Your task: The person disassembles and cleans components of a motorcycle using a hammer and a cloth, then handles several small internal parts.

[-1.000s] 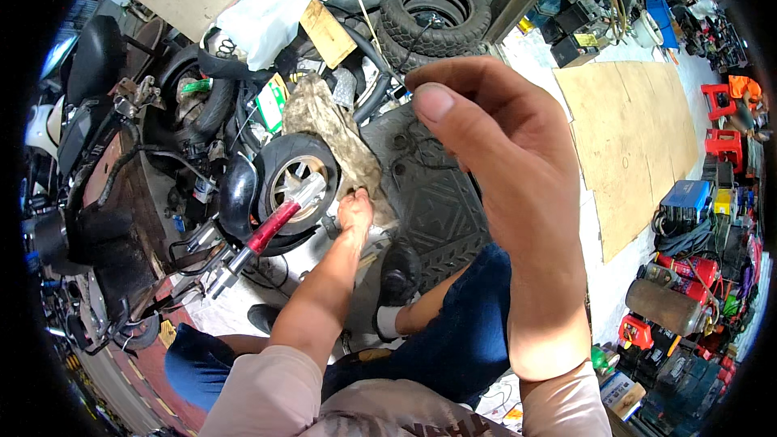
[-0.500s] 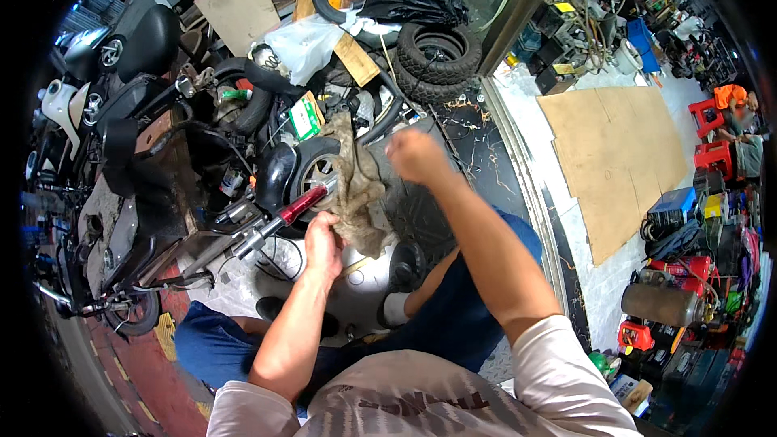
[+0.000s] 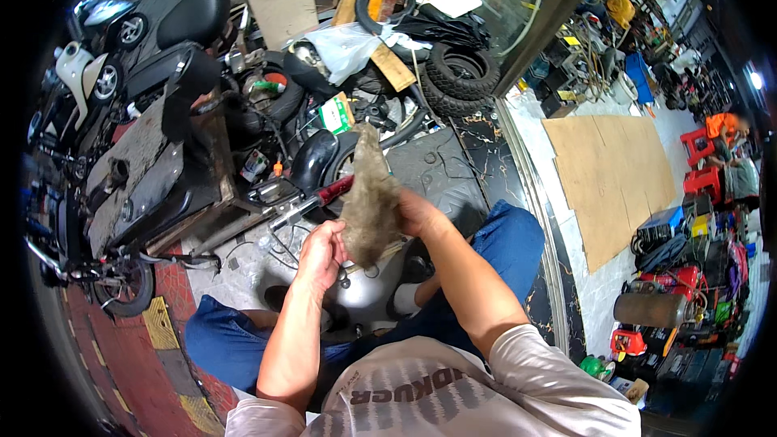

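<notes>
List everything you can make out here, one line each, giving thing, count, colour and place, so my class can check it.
Rag: 1, grey-brown, centre, between the hands
Tube: 1, red and silver, left of the rag, partly hidden
Fender: 1, black, beyond the tube
Box: 1, green and white, above the fender
Plastic bag: 1, whitish, upper middle
Stacked tyres: 2, black, right of the bag
Seat: 1, black, upper left
Cardboard sheet: 1, tan, floor at right
Stools: 2, red, far right
Cylinder: 1, brown, lower right
Anything smaller: too jumbled to count
Jeans: 1 pair, blue, below the hands
Left hand: 1, bare, at the rag's left edge
Right hand: 1, bare, at the rag's right edge
</notes>
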Demonstrator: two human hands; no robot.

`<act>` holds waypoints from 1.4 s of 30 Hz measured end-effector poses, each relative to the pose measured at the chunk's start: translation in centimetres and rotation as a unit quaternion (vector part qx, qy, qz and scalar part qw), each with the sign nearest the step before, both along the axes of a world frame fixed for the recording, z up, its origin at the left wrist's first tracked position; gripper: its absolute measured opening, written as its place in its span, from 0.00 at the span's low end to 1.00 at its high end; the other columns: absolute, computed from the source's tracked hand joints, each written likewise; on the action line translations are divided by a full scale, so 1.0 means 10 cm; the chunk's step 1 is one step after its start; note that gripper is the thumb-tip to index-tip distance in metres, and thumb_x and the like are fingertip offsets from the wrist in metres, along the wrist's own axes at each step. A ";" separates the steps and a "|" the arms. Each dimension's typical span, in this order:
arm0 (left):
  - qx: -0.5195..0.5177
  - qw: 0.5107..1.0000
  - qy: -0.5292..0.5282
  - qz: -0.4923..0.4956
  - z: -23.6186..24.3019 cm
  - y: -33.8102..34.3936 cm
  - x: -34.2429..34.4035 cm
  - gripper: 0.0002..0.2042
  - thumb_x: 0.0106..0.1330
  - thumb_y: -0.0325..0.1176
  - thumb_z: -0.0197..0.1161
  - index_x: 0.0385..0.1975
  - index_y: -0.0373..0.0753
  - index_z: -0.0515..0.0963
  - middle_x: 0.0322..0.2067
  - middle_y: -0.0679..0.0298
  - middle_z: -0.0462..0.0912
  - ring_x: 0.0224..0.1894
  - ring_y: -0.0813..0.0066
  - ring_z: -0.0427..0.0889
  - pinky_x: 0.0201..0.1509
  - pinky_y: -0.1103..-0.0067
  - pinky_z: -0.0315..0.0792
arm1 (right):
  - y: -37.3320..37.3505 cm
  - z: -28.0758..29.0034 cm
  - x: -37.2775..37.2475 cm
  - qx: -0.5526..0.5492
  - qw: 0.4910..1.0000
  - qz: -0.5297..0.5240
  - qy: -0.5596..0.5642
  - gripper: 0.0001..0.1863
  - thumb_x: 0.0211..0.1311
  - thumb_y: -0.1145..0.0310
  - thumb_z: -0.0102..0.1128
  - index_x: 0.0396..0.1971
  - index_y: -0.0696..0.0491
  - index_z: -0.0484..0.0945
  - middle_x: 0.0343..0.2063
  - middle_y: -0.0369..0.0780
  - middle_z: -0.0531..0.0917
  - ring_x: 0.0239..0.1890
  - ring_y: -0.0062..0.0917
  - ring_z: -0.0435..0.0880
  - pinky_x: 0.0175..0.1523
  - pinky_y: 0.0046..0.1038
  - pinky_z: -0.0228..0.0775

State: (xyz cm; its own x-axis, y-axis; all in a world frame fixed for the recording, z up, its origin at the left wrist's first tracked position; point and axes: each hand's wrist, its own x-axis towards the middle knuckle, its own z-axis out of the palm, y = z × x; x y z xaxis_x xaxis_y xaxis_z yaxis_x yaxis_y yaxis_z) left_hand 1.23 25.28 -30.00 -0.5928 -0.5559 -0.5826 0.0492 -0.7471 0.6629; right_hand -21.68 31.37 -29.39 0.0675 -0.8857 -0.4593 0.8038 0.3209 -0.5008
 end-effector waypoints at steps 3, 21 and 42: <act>0.010 0.998 0.066 -0.004 0.35 -0.05 -0.04 0.27 0.76 0.55 0.48 0.50 0.33 0.79 0.36 0.59 0.88 0.34 0.68 0.85 0.42 0.66 0.78 | 0.05 0.30 0.07 0.025 0.998 -0.019 -0.063 0.17 0.77 0.65 0.50 0.57 0.59 0.79 0.53 0.45 0.86 0.52 0.33 0.87 0.59 0.37 0.80; -0.076 0.994 0.044 0.063 -0.31 0.44 -0.44 0.19 0.78 0.41 0.53 0.59 0.37 0.77 0.49 0.60 0.85 0.47 0.72 0.83 0.45 0.75 0.76 | -0.24 -0.21 0.90 0.025 0.945 -0.166 0.280 0.18 0.74 0.72 0.44 0.57 0.57 0.77 0.51 0.40 0.84 0.51 0.30 0.83 0.57 0.35 0.78; 0.019 0.970 0.163 0.178 0.30 0.55 -0.50 0.29 0.80 0.55 0.49 0.69 0.40 0.70 0.66 0.67 0.74 0.67 0.75 0.70 0.72 0.76 0.61 | -0.11 0.08 0.89 -0.127 0.633 -0.134 0.751 0.10 0.62 0.73 0.55 0.42 0.59 0.78 0.40 0.49 0.79 0.44 0.47 0.74 0.52 0.43 0.67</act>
State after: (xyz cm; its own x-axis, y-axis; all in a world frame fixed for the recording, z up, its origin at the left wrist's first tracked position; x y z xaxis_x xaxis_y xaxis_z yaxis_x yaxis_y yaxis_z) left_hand -3.82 30.80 -27.00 -0.5231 -0.7414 -0.4203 0.5117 -0.6676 0.5408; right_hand -12.79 30.28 -28.60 -0.4450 -0.8309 0.3341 -0.6337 0.0286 -0.7731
